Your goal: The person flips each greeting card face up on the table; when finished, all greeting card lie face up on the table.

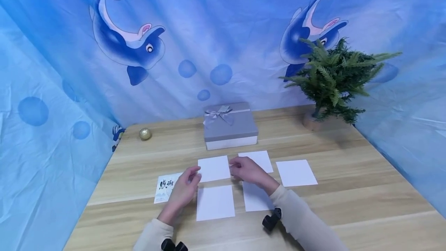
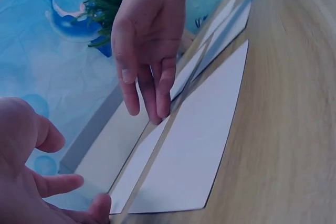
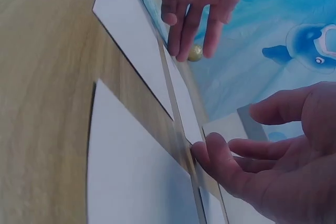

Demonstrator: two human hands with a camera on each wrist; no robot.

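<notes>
A white square card (image 1: 214, 168) lies flat on the table between the two hands. At its left edge is my left hand (image 1: 187, 187), fingers loosely bent and nothing between them. My right hand (image 1: 248, 169) reaches the card's right edge with relaxed fingers, its fingertips (image 3: 202, 153) right at the edge in the right wrist view. Another white card (image 1: 215, 203) lies just in front. Under the right hand and forearm, two more cards, one farther back (image 1: 262, 160) and one nearer (image 1: 256, 198), are partly covered. The left hand overlaps a card printed with black brush characters (image 1: 165, 188).
One more white card (image 1: 296, 172) lies to the right. Behind the cards stands a grey gift box (image 1: 231, 125) with a ribbon bow. A gold ball (image 1: 144, 134) sits at the back left, a small potted fir tree (image 1: 334, 76) at the back right. Dolphin-print curtains surround the wooden table (image 1: 348, 212).
</notes>
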